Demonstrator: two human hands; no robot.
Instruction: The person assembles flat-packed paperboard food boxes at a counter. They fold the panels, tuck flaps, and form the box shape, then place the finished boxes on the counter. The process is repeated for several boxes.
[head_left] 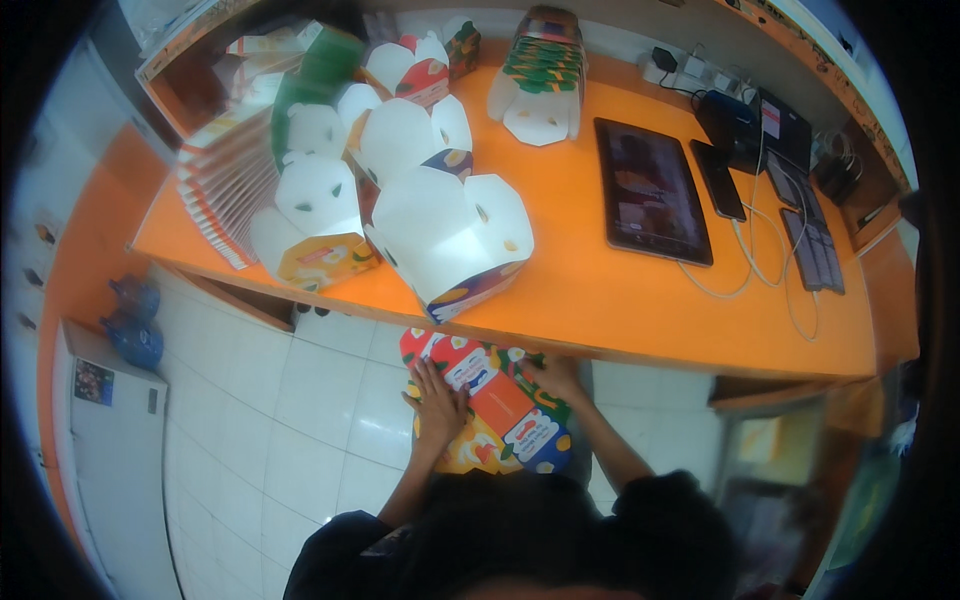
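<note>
A flat, unfolded food carton (500, 405), printed in red, yellow, blue and green, lies across my lap below the table's front edge. My left hand (440, 408) rests on its left part, palm down with the fingers stretched out. At the carton's upper right edge, my right hand (556, 380) grips it with bent fingers, some of them hidden. Nearest on the table, a folded-up white-lined food box (450, 240) stands open at the top. To its left is another box (320, 255) with a yellow printed front.
More open boxes (410, 140) crowd the table's left side, beside a fanned stack of cartons (225, 190). A nested stack (540, 80) stands at the back. On the right of the orange table (560, 290) lie a tablet (650, 190), a phone (718, 180) and loose white cables (750, 270).
</note>
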